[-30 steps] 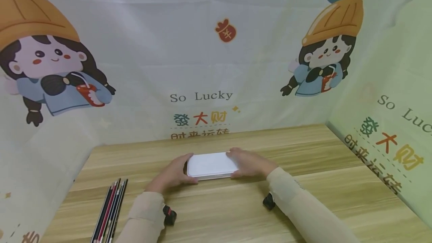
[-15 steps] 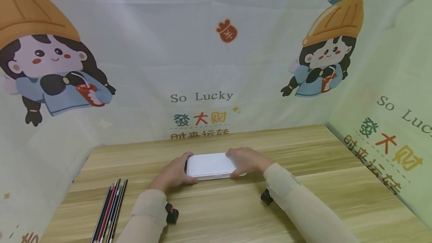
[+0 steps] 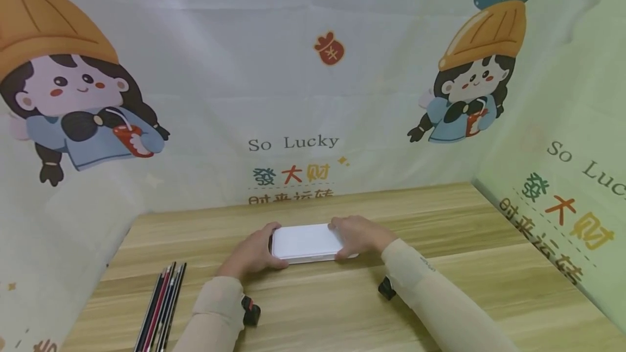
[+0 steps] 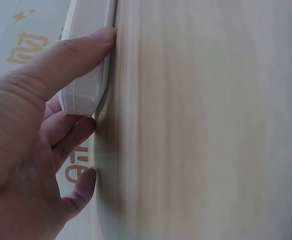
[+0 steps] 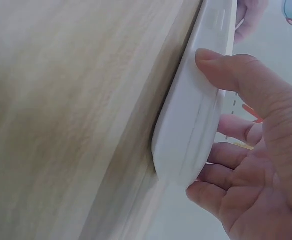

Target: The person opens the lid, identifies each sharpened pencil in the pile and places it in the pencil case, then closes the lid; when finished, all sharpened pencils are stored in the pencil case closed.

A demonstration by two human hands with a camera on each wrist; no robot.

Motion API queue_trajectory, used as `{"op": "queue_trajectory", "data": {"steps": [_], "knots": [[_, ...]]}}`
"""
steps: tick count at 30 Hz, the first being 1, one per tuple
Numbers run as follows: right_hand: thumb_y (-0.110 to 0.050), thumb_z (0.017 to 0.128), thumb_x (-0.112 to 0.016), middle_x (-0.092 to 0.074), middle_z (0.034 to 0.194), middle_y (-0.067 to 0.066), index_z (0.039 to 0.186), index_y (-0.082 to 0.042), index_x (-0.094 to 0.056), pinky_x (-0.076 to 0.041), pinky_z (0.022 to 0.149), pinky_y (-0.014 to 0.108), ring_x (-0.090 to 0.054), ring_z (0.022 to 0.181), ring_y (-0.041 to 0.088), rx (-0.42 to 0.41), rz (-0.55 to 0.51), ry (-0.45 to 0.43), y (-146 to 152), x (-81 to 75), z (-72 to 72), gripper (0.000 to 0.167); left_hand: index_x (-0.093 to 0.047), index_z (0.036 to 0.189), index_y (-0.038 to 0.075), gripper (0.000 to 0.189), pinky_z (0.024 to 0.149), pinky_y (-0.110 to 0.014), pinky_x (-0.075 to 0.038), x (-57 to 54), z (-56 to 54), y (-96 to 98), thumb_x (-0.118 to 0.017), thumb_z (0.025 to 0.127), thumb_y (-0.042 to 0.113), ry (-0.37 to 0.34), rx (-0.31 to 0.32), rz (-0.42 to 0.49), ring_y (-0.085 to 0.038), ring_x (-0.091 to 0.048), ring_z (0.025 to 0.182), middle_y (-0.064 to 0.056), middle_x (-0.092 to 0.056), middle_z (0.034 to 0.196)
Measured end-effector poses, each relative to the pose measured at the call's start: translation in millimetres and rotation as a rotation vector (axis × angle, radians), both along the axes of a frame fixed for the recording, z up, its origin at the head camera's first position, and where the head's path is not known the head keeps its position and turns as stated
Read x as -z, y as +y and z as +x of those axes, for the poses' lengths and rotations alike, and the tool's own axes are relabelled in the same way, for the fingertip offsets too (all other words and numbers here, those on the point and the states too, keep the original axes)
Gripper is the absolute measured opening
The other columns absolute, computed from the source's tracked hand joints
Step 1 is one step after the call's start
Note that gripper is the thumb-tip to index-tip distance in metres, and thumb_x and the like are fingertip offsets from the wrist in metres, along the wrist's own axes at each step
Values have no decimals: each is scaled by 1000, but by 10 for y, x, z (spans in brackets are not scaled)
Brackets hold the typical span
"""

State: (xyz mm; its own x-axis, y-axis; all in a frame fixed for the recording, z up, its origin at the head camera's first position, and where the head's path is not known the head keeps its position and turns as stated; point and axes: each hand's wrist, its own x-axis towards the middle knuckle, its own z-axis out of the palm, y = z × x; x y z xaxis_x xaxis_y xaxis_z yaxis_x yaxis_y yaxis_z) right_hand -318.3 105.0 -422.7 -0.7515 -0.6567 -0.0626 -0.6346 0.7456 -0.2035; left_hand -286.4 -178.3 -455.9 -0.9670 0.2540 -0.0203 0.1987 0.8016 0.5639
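With the left hand [image 3: 251, 252] and right hand [image 3: 361, 235] pinching opposite ends of the white case [image 3: 306, 242] on the bench [image 3: 318, 308], even, light thumb pressure should best steady it level.

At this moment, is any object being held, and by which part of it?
A white box, by its two ends: the left hand grips one, the right hand the other, with thumbs on its near side.

Left hand [image 3: 251, 252] and right hand [image 3: 361, 235] curve toward each other.
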Motion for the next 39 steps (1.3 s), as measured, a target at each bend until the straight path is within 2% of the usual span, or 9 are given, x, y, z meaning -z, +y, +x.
{"op": "queue_trajectory", "data": {"steps": [11, 20, 29, 39], "knots": [[-32, 74, -88, -70, 106, 11, 127, -1, -59, -54, 89, 40, -65, 92, 23, -9, 6, -10, -13, -17, 7, 68, -43, 148, 7, 96, 109, -51, -42, 9, 12, 5, -95, 70, 32, -16, -13, 14, -32, -54, 127, -18, -56, 139], [-34, 75, -89, -69, 107, 9, 129, -3, -58, -54, 90, 38, -65, 94, 22, 2, 13, -11, 1, -21, -7, 69, -41, 150, 6, 98, 111, -51, -41, -6, 3, 16, -94, 71, 31, -11, -4, 9, -35, -53, 130, -21, -55, 141], [-34, 74, -88, -69, 106, 9, 127, -2, -59, -55, 89, 39, -65, 93, 23, -4, 14, -1, 19, -41, -19, 68, -40, 151, 8, 99, 113, -52, -38, -26, -27, 30, -94, 72, 32, -34, -6, 23, -35, -50, 134, -20, -52, 146], [-36, 75, -88, -69, 110, 8, 129, -5, -59, -54, 90, 38, -65, 96, 22, 7, 20, -10, -2, -2, -21, 69, -42, 149, 6, 97, 110, -50, -41, 9, -6, 11, -95, 70, 29, -23, -8, 43, -33, -53, 129, -20, -55, 141]]}}
